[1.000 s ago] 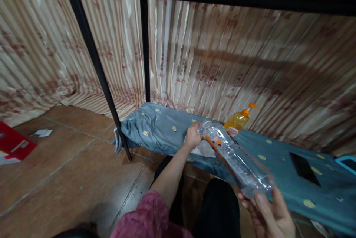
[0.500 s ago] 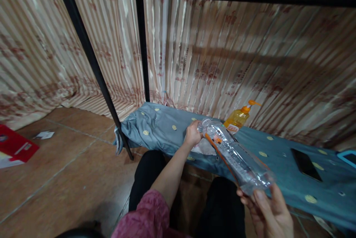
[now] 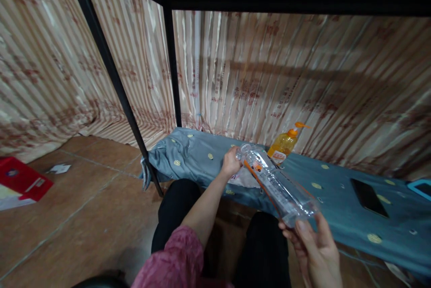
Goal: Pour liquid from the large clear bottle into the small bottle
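My right hand point(image 3: 311, 245) grips the base of an empty clear plastic bottle point(image 3: 274, 184) with an orange strip on its label, held slanting up and away. At the bottle's neck my left hand point(image 3: 230, 162) is closed around the cap end, just above a white tissue point(image 3: 244, 178) lying on the blue-grey cloth point(image 3: 188, 153) that covers a low platform. My left arm wears a rolled-up pink sleeve point(image 3: 173, 259).
A yellow pump bottle point(image 3: 284, 144) stands behind the clear bottle by the striped curtain. A black phone point(image 3: 367, 191) and a light-blue tablet edge point(image 3: 420, 187) lie on the cloth at right. Black frame posts point(image 3: 116, 81) stand left; red packaging point(image 3: 22, 180) lies on the tiled floor.
Both hands keep their grip on the bottle. The view has shifted a little, so hands and bottle sit slightly further left and lower in the picture.
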Motion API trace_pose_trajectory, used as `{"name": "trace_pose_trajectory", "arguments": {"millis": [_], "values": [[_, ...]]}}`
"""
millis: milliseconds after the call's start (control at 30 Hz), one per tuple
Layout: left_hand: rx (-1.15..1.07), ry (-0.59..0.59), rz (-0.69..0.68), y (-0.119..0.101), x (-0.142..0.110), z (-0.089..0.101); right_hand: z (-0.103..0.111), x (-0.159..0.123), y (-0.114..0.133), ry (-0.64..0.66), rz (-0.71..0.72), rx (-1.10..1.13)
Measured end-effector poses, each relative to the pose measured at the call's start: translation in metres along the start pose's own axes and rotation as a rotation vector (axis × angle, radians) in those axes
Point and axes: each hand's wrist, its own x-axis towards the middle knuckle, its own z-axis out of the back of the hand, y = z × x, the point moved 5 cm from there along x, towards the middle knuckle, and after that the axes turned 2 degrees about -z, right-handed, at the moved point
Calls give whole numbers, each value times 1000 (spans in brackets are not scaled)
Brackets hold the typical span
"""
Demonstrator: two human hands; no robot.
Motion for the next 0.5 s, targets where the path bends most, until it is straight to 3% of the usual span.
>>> {"name": "trace_pose_trajectory", "arguments": {"millis": [333, 500], "values": [[-23, -9, -26, 8, 1, -6, 22, 11, -13, -1, -72, -84], [-49, 4, -76, 8, -2, -6, 37, 9, -18, -80, -122, -79]]}}
